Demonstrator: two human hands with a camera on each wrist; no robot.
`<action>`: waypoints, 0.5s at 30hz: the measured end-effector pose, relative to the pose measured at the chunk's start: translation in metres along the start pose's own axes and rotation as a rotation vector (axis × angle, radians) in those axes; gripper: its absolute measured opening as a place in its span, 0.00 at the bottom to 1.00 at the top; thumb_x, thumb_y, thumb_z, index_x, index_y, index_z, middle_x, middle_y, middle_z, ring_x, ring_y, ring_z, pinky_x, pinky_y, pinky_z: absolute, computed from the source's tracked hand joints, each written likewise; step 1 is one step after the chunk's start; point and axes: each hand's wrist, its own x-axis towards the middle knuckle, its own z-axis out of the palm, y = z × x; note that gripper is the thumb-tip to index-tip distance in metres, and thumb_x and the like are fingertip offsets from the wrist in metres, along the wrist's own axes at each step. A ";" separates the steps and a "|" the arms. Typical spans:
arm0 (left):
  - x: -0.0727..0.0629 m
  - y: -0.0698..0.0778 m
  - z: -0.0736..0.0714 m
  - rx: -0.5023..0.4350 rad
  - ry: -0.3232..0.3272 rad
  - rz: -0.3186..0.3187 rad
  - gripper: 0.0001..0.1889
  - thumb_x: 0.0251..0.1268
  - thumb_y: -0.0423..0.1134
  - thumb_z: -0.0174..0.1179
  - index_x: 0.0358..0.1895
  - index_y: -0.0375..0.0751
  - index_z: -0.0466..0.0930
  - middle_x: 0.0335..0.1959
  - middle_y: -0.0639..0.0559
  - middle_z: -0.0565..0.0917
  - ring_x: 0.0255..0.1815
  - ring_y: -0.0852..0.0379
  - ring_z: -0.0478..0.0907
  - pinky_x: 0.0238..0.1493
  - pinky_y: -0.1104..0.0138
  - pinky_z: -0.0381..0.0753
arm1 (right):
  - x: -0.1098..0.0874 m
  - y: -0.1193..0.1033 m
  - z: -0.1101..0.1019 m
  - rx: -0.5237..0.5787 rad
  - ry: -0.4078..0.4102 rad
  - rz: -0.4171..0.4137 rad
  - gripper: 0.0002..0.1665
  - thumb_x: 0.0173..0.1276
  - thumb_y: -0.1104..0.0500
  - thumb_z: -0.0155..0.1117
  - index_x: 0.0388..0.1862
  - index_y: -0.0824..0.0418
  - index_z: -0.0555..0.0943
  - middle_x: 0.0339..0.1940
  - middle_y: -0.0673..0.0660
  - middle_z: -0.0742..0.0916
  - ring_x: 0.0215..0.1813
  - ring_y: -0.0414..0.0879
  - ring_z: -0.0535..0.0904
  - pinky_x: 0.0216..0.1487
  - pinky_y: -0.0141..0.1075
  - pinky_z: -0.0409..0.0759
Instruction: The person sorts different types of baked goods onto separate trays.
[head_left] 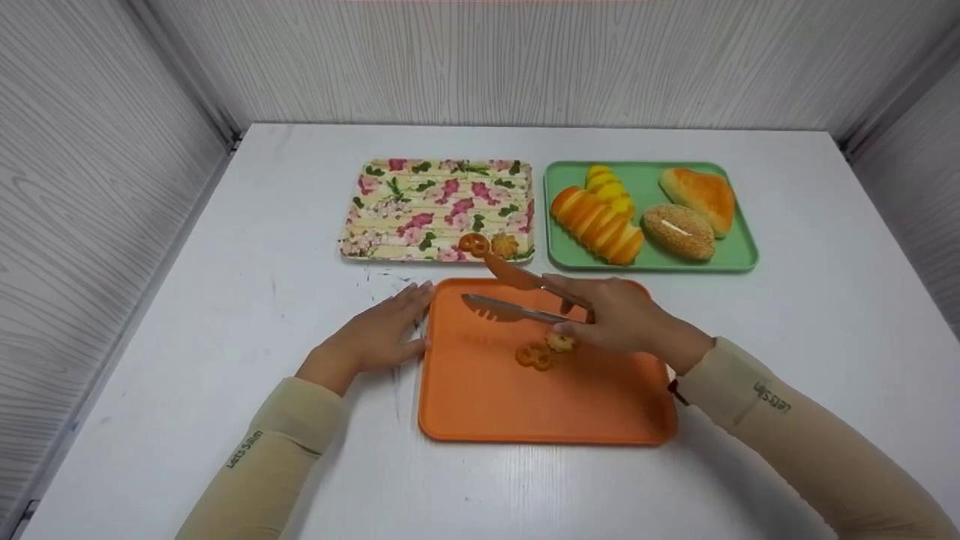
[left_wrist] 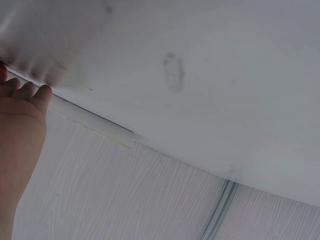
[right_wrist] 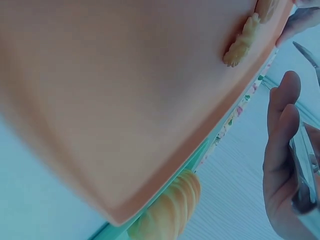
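My right hand (head_left: pixel 622 311) grips metal tongs (head_left: pixel 517 275) above the orange tray (head_left: pixel 540 409). The tongs stand spread, nothing between their tips; the upper tip overlaps the floral tray's front edge in the head view. Below the hand, a pretzel-shaped cookie (head_left: pixel 526 355) and a flower-shaped cookie (head_left: pixel 560 343) lie on the orange tray. Another pretzel-shaped cookie (head_left: pixel 473 244) and flower-shaped cookie (head_left: pixel 505 246) sit in the front right corner of the floral tray (head_left: pixel 409 202). With fingers extended, my left hand (head_left: pixel 375 334) rests at the orange tray's left rim.
At the back right, a green tray (head_left: pixel 727 259) carries a sliced-looking roll (head_left: pixel 598 225), a smaller yellow roll (head_left: pixel 609 187), a sesame bun (head_left: pixel 679 231) and a triangular bun (head_left: pixel 705 196). Pale wood-grain panels (head_left: pixel 525 64) enclose the white table (head_left: pixel 262 262) at the back and sides.
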 end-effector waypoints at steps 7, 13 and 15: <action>-0.002 0.001 -0.001 -0.007 0.007 0.007 0.41 0.70 0.58 0.47 0.77 0.44 0.40 0.77 0.51 0.44 0.76 0.51 0.39 0.71 0.53 0.48 | -0.023 -0.003 0.000 0.058 -0.024 -0.064 0.40 0.66 0.47 0.63 0.74 0.50 0.62 0.42 0.50 0.84 0.21 0.34 0.75 0.27 0.33 0.78; -0.002 0.001 -0.002 -0.006 0.003 0.011 0.41 0.71 0.59 0.45 0.77 0.44 0.40 0.77 0.50 0.44 0.76 0.50 0.39 0.71 0.54 0.48 | -0.042 -0.006 0.004 0.053 -0.065 -0.029 0.39 0.65 0.47 0.65 0.73 0.50 0.65 0.41 0.48 0.84 0.19 0.33 0.73 0.25 0.32 0.76; -0.002 0.001 -0.002 -0.003 -0.003 0.006 0.41 0.71 0.59 0.45 0.77 0.44 0.39 0.77 0.50 0.44 0.76 0.51 0.39 0.71 0.54 0.48 | -0.048 -0.006 0.006 0.047 -0.072 -0.030 0.39 0.65 0.47 0.65 0.73 0.51 0.65 0.40 0.47 0.84 0.20 0.32 0.73 0.25 0.32 0.76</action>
